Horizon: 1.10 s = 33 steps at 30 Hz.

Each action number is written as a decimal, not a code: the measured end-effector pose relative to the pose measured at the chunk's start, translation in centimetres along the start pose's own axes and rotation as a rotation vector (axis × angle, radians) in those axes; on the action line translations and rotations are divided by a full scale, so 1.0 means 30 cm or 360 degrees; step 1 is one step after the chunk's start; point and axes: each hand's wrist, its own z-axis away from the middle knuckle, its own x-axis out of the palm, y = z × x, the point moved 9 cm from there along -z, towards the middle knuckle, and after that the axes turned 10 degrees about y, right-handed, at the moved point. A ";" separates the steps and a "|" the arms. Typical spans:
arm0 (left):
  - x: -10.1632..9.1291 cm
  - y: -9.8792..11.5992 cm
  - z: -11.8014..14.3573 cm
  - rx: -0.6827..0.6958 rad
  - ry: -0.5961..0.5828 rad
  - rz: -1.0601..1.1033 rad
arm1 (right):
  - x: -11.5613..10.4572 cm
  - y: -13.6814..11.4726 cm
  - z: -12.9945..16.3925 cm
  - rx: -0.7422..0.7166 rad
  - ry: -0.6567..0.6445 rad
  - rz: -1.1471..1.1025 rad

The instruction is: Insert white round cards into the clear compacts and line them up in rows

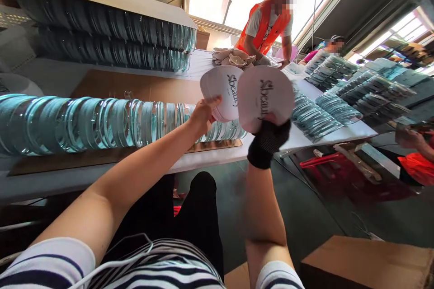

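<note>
My bare left hand [202, 116] is closed on a small stack of white rounded pads [220, 86] with dark "beauty" lettering, fanned slightly at the edges. In a black glove, my right hand [270, 141] grips the lower edge of a white rounded pad [266, 92] with the same print, its face turned toward me. The two hands are side by side above the table's front edge, the right pad overlapping the edge of the left stack in view. Below and behind my left hand runs a long row of clear, teal-tinted curved plastic pieces with pale bands [115, 119].
Two darker rows of similar pieces [111, 40] stand at the back left under a pale board. A pile of white pads [233, 57] lies near a person in an orange vest [267, 27]. More stacks [315, 113] fill the right. A cardboard box [366, 262] is on the floor.
</note>
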 end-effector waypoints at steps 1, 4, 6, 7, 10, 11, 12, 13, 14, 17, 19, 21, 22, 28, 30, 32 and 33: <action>-0.009 0.023 -0.024 0.0022 0.0051 0.0034 | -0.044 0.020 -0.001 -0.0006 0.0029 0.0033; -0.007 0.075 -0.094 0.0059 0.0074 0.0069 | -0.104 0.069 0.081 -0.0178 -0.0335 0.0224; 0.005 0.083 -0.126 0.0055 0.0034 0.0042 | -0.097 0.106 0.190 -0.0245 -0.0711 0.0380; 0.007 0.080 -0.136 0.0052 0.0029 0.0032 | -0.087 0.120 0.241 -0.0257 -0.0843 0.0455; -0.004 0.063 -0.148 0.0054 0.0052 0.0060 | -0.017 0.096 0.326 -0.0345 -0.0969 0.0623; -0.010 0.059 -0.148 0.0059 0.0062 0.0081 | 0.025 0.066 0.335 -0.0414 -0.0976 0.0641; -0.017 0.054 -0.148 0.0056 0.0067 0.0096 | 0.073 0.031 0.337 -0.0494 -0.0979 0.0649; -0.023 0.052 -0.147 0.0048 0.0071 0.0110 | 0.123 -0.004 0.333 -0.0569 -0.0982 0.0657; -0.027 0.050 -0.146 0.0036 0.0069 0.0121 | 0.170 -0.033 0.326 -0.0630 -0.0997 0.0661; -0.041 0.053 -0.145 0.0000 0.0099 0.0160 | 0.252 -0.085 0.292 -0.0710 -0.1035 0.0604; -0.046 0.058 -0.143 -0.0005 0.0126 0.0182 | 0.240 -0.079 0.265 -0.0659 -0.1020 0.0548; -0.047 0.057 -0.141 -0.0018 0.0132 0.0182 | 0.207 -0.060 0.251 -0.0611 -0.1010 0.0488; -0.046 0.054 -0.141 -0.0027 0.0126 0.0178 | 0.196 -0.050 0.250 -0.0599 -0.1019 0.0469; -0.044 0.054 -0.149 0.0003 0.0051 0.0215 | 0.300 -0.086 0.269 -0.0747 -0.1072 0.0487; -0.048 0.057 -0.153 0.0014 0.0050 0.0221 | 0.360 -0.114 0.287 -0.0865 -0.1150 0.0480; -0.053 0.058 -0.156 0.0011 0.0063 0.0227 | 0.393 -0.123 0.297 -0.0936 -0.1204 0.0514; -0.056 0.058 -0.156 0.0011 0.0072 0.0231 | 0.400 -0.121 0.302 -0.0962 -0.1228 0.0534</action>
